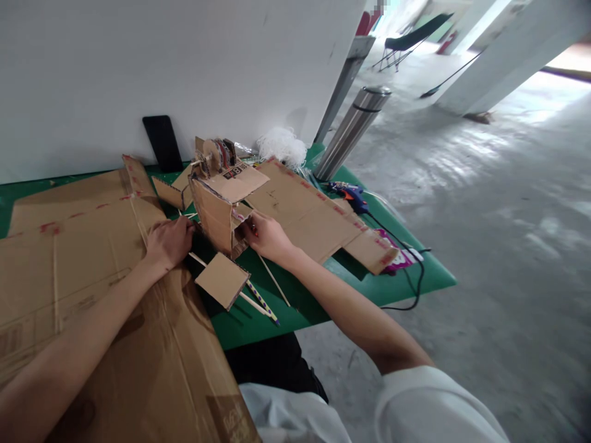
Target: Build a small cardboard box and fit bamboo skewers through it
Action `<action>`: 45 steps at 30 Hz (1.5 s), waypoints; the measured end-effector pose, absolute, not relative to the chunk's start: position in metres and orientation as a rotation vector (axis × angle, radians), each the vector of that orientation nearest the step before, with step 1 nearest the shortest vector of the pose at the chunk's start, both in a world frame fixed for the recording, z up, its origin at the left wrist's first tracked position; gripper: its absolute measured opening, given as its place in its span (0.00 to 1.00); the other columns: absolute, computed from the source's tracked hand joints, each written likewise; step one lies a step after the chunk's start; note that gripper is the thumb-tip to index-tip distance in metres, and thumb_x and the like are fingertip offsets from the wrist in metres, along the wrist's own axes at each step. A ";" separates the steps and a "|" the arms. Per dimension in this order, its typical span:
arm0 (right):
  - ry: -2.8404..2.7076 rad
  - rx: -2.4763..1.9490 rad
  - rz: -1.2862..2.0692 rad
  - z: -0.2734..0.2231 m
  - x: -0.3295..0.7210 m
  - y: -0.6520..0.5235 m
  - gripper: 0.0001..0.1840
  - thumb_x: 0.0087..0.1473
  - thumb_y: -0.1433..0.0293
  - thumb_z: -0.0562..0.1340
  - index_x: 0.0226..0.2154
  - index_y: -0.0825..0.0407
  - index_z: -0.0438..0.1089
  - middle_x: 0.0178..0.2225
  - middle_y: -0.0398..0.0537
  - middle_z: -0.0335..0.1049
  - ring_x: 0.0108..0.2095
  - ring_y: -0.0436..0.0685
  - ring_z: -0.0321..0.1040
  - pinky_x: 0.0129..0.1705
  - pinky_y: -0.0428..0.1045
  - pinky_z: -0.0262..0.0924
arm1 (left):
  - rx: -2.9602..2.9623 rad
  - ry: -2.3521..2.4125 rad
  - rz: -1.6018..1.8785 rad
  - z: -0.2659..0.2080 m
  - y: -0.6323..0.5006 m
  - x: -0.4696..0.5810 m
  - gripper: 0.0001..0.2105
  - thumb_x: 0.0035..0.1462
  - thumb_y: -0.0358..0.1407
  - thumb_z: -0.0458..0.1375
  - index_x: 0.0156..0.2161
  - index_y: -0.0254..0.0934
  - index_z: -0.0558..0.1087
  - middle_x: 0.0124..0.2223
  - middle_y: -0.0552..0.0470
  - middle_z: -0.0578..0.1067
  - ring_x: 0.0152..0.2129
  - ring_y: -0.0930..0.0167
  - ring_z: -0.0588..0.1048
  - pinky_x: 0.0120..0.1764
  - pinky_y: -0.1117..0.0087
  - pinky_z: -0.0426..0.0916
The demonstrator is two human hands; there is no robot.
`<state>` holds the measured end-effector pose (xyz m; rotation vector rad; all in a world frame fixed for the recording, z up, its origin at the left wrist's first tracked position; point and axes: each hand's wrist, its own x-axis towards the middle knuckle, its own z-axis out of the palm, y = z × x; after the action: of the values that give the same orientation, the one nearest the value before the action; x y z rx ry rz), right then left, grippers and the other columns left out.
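Note:
A small cardboard box [213, 218] with an open side stands on the green table, with cardboard wheels [216, 157] on its top. My right hand [268, 235] is at the box's open side, its fingers closed and partly inside; a small orange-red spot shows between them, too little to name. Close to the box's left lower edge, my left hand [168, 241] rests with curled fingers, their tips hidden. In front of the box lie a square cardboard piece [222, 280], a patterned pencil [263, 301] and thin wooden sticks [276, 282].
Large cardboard sheets [92, 246] cover the table's left; another cardboard piece [295, 209] lies to the right. A blue glue gun [354, 198] with a black cord, a steel flask [353, 132], white stringy material [281, 146] and a black phone [163, 143] stand or lie further back.

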<state>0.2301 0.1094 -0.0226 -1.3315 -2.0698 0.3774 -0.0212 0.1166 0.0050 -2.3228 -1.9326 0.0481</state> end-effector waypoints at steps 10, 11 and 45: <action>-2.041 -1.274 0.361 -0.027 0.232 0.110 0.08 0.61 0.68 0.55 0.29 0.49 0.61 0.31 0.48 0.69 0.31 0.55 0.66 0.34 0.49 0.57 | -2.284 -1.942 0.089 0.010 0.114 -0.019 0.16 0.67 0.43 0.47 0.44 0.39 0.75 0.39 0.42 0.82 0.41 0.57 0.81 0.45 0.60 0.69; -2.039 -1.268 0.354 -0.027 0.231 0.110 0.08 0.61 0.68 0.55 0.29 0.49 0.61 0.30 0.48 0.69 0.31 0.55 0.66 0.34 0.49 0.57 | -2.277 -1.941 0.102 0.010 0.114 -0.019 0.16 0.67 0.43 0.47 0.44 0.39 0.75 0.39 0.42 0.82 0.41 0.57 0.81 0.45 0.60 0.69; -1.964 -0.812 0.331 -0.011 0.247 0.100 0.24 0.56 0.66 0.63 0.54 0.50 0.61 0.54 0.59 0.65 0.57 0.63 0.64 0.59 0.62 0.64 | -2.340 -1.917 0.017 0.005 0.114 -0.023 0.14 0.66 0.41 0.48 0.44 0.42 0.75 0.45 0.47 0.83 0.43 0.59 0.80 0.47 0.59 0.68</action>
<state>0.2468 0.0997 -0.0111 -0.8125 -1.9639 0.3308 -0.0225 0.1138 0.0050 -2.3398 -1.9167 0.0168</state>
